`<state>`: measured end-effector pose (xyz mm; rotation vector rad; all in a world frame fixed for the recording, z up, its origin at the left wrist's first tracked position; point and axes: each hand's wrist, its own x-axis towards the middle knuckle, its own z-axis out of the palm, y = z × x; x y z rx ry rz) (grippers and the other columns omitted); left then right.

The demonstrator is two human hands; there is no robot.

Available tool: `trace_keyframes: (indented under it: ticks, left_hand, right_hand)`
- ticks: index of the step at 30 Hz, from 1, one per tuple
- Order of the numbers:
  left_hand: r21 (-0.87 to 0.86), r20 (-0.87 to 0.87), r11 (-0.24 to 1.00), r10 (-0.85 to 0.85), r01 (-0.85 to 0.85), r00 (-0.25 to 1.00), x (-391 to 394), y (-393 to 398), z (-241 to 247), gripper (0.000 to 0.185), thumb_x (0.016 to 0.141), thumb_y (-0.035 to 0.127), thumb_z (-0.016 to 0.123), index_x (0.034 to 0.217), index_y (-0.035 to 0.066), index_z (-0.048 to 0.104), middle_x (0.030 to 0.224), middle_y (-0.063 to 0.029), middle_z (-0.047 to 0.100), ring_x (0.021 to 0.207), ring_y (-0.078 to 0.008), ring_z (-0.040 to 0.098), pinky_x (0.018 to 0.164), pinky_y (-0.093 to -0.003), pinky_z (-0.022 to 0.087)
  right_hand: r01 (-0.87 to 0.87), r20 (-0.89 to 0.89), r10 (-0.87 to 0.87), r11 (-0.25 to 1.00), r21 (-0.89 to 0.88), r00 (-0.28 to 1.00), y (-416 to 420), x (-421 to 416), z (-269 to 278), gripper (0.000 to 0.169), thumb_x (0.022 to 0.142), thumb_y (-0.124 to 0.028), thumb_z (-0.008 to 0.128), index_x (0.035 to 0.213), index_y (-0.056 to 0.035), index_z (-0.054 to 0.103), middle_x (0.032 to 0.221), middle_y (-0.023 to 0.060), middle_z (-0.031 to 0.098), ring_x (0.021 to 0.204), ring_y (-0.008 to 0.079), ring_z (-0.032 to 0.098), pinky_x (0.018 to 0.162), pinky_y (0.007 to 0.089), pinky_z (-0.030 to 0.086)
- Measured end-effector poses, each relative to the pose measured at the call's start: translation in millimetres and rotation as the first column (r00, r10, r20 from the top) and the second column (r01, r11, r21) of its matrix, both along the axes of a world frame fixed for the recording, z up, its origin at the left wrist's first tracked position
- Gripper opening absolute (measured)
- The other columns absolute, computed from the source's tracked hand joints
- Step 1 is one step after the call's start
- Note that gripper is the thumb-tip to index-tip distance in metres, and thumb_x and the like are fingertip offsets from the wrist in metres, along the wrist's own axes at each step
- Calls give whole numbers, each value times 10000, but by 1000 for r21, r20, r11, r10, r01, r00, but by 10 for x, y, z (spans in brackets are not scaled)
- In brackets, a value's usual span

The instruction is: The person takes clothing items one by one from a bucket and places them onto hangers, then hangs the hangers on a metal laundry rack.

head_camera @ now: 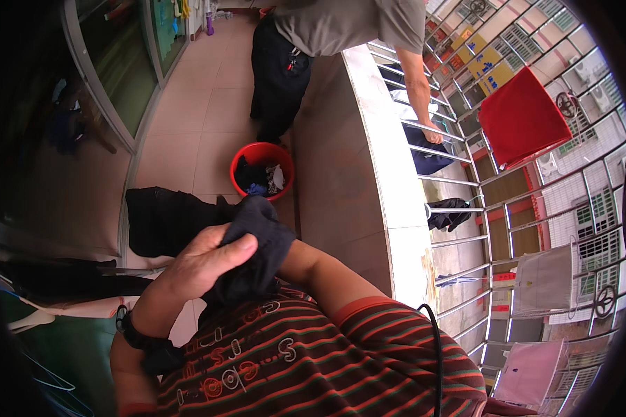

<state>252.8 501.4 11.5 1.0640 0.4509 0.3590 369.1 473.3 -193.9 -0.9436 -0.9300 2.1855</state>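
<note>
My left hand [201, 266] grips a black cloth garment [250, 255] in front of my chest, its thumb lying over the fabric. From the right my other forearm reaches in behind the bunched cloth; my right hand is hidden by it, so its grip cannot be seen. A longer black part [172, 221] extends to the left above the floor; whether it is the same garment is unclear. Beyond the cloth a red plastic basin [290, 180] stands on the tiles, with dark, blue and patterned fabric pieces inside.
A person [281, 68] in a grey shirt stands ahead, one arm through the metal window bars [451, 182] at a dark hanging cloth [428, 151]. A pale ledge [378, 172] runs along the right. Glass sliding doors [109, 68] line the left. Hangers and dark clothing are at lower left.
</note>
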Motion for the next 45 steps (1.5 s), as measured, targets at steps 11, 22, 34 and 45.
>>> trace_keyframes:
  ticks: [11, 22, 34, 45]
  left_hand:
    - [124, -384, 521, 810, -845, 443, -858, 617, -1177, 617, 834, 444, 593, 1228, -15, 474, 1187, -174, 523, 1081, -274, 532, 924, -357, 446]
    - [489, -383, 470, 872, -735, 303, -2203, 752, -2626, 552, 909, 403, 499, 1232, -43, 459, 1210, -170, 504, 1102, -239, 489, 946, -322, 370]
    - [-108, -567, 644, 586, -757, 579, -414, 461, -1747, 403, 844, 477, 502, 1029, 119, 484, 770, -28, 535, 617, -158, 539, 547, -292, 461]
    - [-91, -605, 744, 487, -662, 630, -603, 363, -2498, 301, 884, 309, 523, 978, 25, 560, 886, -85, 614, 796, -209, 616, 679, -325, 520]
  right_hand:
    - [15, 33, -20, 989, 145, 999, 231, -528, 96, 398, 823, -170, 606, 1169, 12, 532, 1130, 154, 569, 1056, 232, 514, 902, 325, 416]
    - [189, 139, -194, 981, 50, 971, 588, -229, 904, 335, 865, -109, 469, 1177, 12, 491, 1043, 140, 576, 992, 216, 525, 839, 344, 430]
    - [375, -65, -381, 923, -93, 922, 986, -575, 926, 424, 864, -162, 532, 1252, -92, 377, 950, 70, 460, 712, 146, 408, 543, 303, 337]
    - [417, -260, -442, 897, -147, 859, 928, -234, 1417, 380, 863, -148, 540, 1207, -84, 391, 994, 47, 445, 723, 109, 375, 548, 265, 323]
